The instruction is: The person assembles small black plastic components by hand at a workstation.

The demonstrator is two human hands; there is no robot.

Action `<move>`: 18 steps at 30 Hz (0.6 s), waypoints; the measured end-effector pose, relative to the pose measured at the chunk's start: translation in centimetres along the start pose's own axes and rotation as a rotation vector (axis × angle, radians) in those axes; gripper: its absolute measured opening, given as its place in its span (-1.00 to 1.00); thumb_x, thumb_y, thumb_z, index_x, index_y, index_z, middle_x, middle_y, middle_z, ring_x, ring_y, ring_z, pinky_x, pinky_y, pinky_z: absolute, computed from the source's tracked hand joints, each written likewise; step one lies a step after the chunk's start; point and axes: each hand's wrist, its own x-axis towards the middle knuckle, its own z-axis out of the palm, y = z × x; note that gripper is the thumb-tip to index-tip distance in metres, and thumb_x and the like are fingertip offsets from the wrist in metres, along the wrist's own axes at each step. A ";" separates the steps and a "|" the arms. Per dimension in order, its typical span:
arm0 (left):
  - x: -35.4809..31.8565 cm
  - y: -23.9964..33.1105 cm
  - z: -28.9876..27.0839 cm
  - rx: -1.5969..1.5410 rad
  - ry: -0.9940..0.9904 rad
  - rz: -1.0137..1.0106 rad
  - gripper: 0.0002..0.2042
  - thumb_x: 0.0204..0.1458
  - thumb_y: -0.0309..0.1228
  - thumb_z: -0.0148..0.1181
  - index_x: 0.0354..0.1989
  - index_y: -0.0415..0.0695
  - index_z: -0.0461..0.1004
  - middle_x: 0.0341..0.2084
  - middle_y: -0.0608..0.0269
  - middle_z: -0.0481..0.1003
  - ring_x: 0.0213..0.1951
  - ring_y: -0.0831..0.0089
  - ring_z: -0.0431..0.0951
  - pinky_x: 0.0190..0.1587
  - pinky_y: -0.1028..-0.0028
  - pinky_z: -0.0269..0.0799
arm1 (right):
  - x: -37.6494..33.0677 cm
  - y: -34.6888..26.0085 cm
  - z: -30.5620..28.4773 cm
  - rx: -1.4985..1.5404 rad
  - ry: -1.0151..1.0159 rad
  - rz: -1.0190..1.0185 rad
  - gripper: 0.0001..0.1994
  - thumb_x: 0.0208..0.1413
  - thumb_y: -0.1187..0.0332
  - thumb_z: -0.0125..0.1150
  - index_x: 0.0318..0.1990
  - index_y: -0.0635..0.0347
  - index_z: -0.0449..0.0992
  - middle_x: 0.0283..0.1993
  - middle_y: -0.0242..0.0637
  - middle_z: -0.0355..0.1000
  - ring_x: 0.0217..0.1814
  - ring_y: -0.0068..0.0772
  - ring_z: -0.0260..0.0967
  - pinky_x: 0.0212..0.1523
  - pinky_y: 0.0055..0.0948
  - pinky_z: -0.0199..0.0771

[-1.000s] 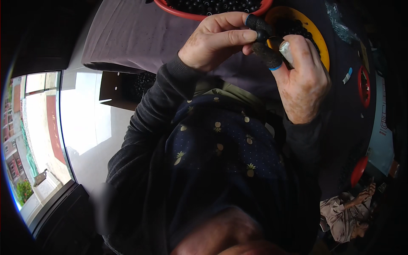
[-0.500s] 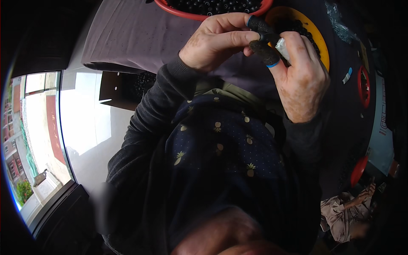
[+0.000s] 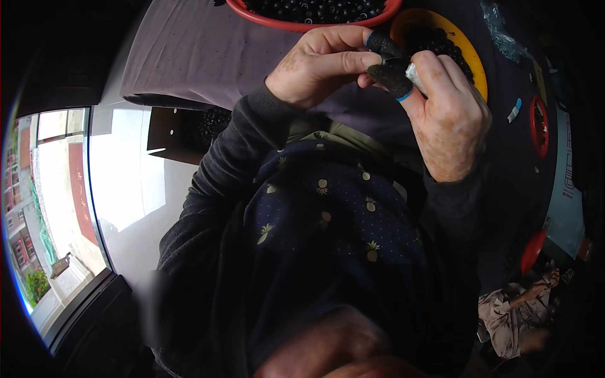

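Left hand (image 3: pixel 321 66) and right hand (image 3: pixel 444 116) pinched a small dark piece (image 3: pixel 392 74) | lifted since earlier toward 12 o'clock, red bowl (image 3: pixel 265 16).

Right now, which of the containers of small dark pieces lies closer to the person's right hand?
The yellow dish, just behind the right hand. The red bowl sits farther left at the top edge, beyond the left hand.

A large window (image 3: pixel 60 208) filled the left side, letting in bright daylight — through it showed red-and-white buildings and some greenery below. A dark sill (image 3: pixel 82 315) ran along its near edge. Far ahead, a mauve cloth (image 3: pixel 189 57) draped the surface — on the right, the surface (image 3: pixel 504 157) lay dark.
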 end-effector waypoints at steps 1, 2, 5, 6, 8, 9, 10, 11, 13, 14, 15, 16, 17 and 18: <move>0.0 0.1 0.0 -0.001 0.000 -0.001 -0.77 0.11 -0.48 0.04 -0.08 -0.26 0.42 -0.32 0.33 0.48 -0.44 0.67 0.33 -0.32 0.65 0.31 | 0.0 0.0 -0.1 -0.003 -0.017 -0.005 -0.73 -0.29 0.39 0.43 -0.45 0.09 0.39 -0.53 -0.44 0.30 -0.51 -0.42 0.40 -0.51 -0.47 0.43; -0.1 0.2 -0.1 0.015 -0.004 -0.019 -0.77 0.10 -0.48 0.04 -0.08 -0.26 0.42 -0.32 0.33 0.48 -0.43 0.67 0.33 -0.33 0.65 0.31 | 0.0 0.0 -0.2 -0.003 -0.018 -0.004 -0.73 -0.29 0.39 0.43 -0.45 0.09 0.39 -0.53 -0.44 0.30 -0.51 -0.42 0.40 -0.51 -0.47 0.43; -0.1 0.6 0.1 0.037 0.005 -0.054 -0.77 0.10 -0.48 0.04 -0.07 -0.26 0.42 -0.33 0.33 0.48 -0.43 0.67 0.34 -0.33 0.65 0.30 | -0.1 0.1 -0.2 -0.045 -0.079 -0.055 -0.74 -0.31 0.44 0.41 -0.45 0.08 0.39 -0.54 -0.45 0.29 -0.52 -0.43 0.40 -0.53 -0.48 0.41; -0.1 0.6 0.1 0.043 0.018 -0.068 -0.77 0.10 -0.48 0.04 -0.07 -0.25 0.42 -0.33 0.34 0.47 -0.42 0.68 0.35 -0.33 0.65 0.30 | -0.2 0.2 -0.1 -0.040 -0.072 -0.080 -0.74 -0.32 0.46 0.39 -0.46 0.08 0.39 -0.55 -0.45 0.28 -0.53 -0.44 0.40 -0.54 -0.49 0.41; -0.1 0.4 0.1 0.033 0.016 -0.041 -0.77 0.10 -0.49 0.04 -0.07 -0.25 0.42 -0.33 0.34 0.46 -0.42 0.67 0.34 -0.32 0.65 0.30 | -0.2 0.4 0.0 -0.032 -0.065 -0.109 -0.75 -0.33 0.49 0.37 -0.47 0.08 0.40 -0.56 -0.46 0.28 -0.54 -0.44 0.39 -0.55 -0.49 0.40; 0.0 0.4 0.1 0.022 0.011 -0.015 -0.76 0.10 -0.49 0.05 -0.07 -0.25 0.42 -0.33 0.35 0.46 -0.43 0.67 0.33 -0.32 0.65 0.29 | -0.3 0.5 -0.1 -0.021 -0.067 -0.116 -0.75 -0.35 0.51 0.36 -0.47 0.08 0.40 -0.57 -0.46 0.27 -0.54 -0.44 0.39 -0.56 -0.50 0.40; 0.0 0.3 0.0 0.022 0.012 -0.013 -0.76 0.10 -0.49 0.05 -0.07 -0.25 0.42 -0.33 0.35 0.46 -0.43 0.67 0.33 -0.32 0.65 0.29 | -0.2 0.6 -0.1 -0.011 -0.070 -0.122 -0.74 -0.37 0.54 0.35 -0.48 0.08 0.40 -0.57 -0.46 0.27 -0.55 -0.44 0.39 -0.56 -0.50 0.40; 0.0 0.3 0.0 0.000 0.004 -0.007 -0.77 0.10 -0.49 0.05 -0.07 -0.25 0.42 -0.33 0.35 0.45 -0.43 0.66 0.31 -0.31 0.65 0.29 | -0.3 0.5 -0.1 -0.011 -0.070 -0.124 -0.74 -0.37 0.54 0.35 -0.48 0.08 0.40 -0.57 -0.46 0.27 -0.55 -0.44 0.39 -0.56 -0.50 0.40; 0.1 0.3 -0.1 -0.022 -0.005 -0.001 -0.77 0.10 -0.50 0.04 -0.08 -0.25 0.43 -0.33 0.35 0.44 -0.44 0.65 0.30 -0.30 0.64 0.28 | -0.5 0.3 0.0 -0.007 -0.068 -0.125 -0.73 -0.40 0.55 0.35 -0.49 0.08 0.39 -0.58 -0.46 0.27 -0.55 -0.44 0.39 -0.57 -0.49 0.40; 0.1 0.2 0.0 -0.036 -0.015 0.006 -0.78 0.09 -0.50 0.04 -0.08 -0.25 0.43 -0.33 0.35 0.44 -0.44 0.65 0.29 -0.30 0.63 0.28 | -0.6 0.3 -0.1 -0.007 -0.068 -0.125 -0.73 -0.40 0.55 0.35 -0.49 0.08 0.39 -0.58 -0.46 0.27 -0.55 -0.44 0.39 -0.57 -0.49 0.40; 0.1 0.2 0.0 -0.050 -0.025 0.012 -0.78 0.09 -0.50 0.04 -0.09 -0.25 0.43 -0.33 0.35 0.43 -0.45 0.64 0.28 -0.29 0.63 0.28 | -0.6 0.3 -0.2 -0.004 -0.075 -0.124 -0.73 -0.41 0.56 0.35 -0.49 0.09 0.39 -0.58 -0.46 0.28 -0.55 -0.43 0.39 -0.57 -0.49 0.40; 0.1 0.2 0.0 -0.050 -0.026 0.011 -0.78 0.09 -0.50 0.04 -0.09 -0.25 0.43 -0.33 0.35 0.43 -0.45 0.64 0.28 -0.29 0.63 0.28 | -0.7 0.3 -0.3 -0.001 -0.081 -0.123 -0.72 -0.42 0.57 0.35 -0.49 0.09 0.40 -0.57 -0.46 0.28 -0.55 -0.43 0.39 -0.57 -0.49 0.40; 0.1 0.2 0.0 -0.057 -0.018 0.011 -0.78 0.09 -0.50 0.04 -0.09 -0.25 0.42 -0.32 0.35 0.43 -0.45 0.64 0.28 -0.29 0.62 0.28 | -0.7 0.2 -0.3 -0.001 -0.080 -0.123 -0.72 -0.42 0.57 0.35 -0.49 0.09 0.40 -0.57 -0.46 0.28 -0.55 -0.43 0.39 -0.57 -0.49 0.40; 0.1 0.2 0.0 -0.064 -0.010 0.010 -0.78 0.09 -0.50 0.05 -0.09 -0.25 0.42 -0.32 0.35 0.43 -0.45 0.64 0.28 -0.29 0.61 0.28 | -0.8 0.2 -0.2 0.062 -0.064 -0.083 -0.73 -0.37 0.56 0.35 -0.46 0.10 0.39 -0.55 -0.44 0.30 -0.54 -0.41 0.39 -0.56 -0.48 0.40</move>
